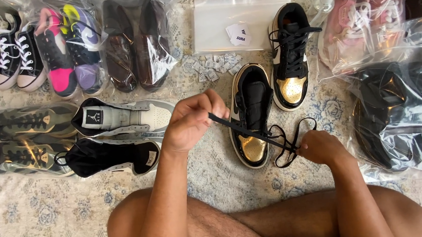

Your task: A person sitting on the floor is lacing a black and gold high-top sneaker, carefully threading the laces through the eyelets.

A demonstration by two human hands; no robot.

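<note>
Both hands are pinching a black shoelace [252, 133] taut, left hand [191, 122] raised, right hand [321, 147] low, over a black-and-gold sneaker [251, 115] lying on the rug [43, 217]. Beyond it, its mate [290, 57] is standing beside a clear rectangular zip bag [238, 23] holding small white cards [238, 33].

Bare rug [43, 222] lies open at the near left, while bagged shoes [110, 43] crowd the far edge, grey high-tops [122, 133] block the left and a dark bag [404, 113] walls the right.

Glossy black-and-gold sneaker [251, 115], flat woven lace [252, 130], clear shiny plastic bags [401, 113], matt woven rug [38, 222].
</note>
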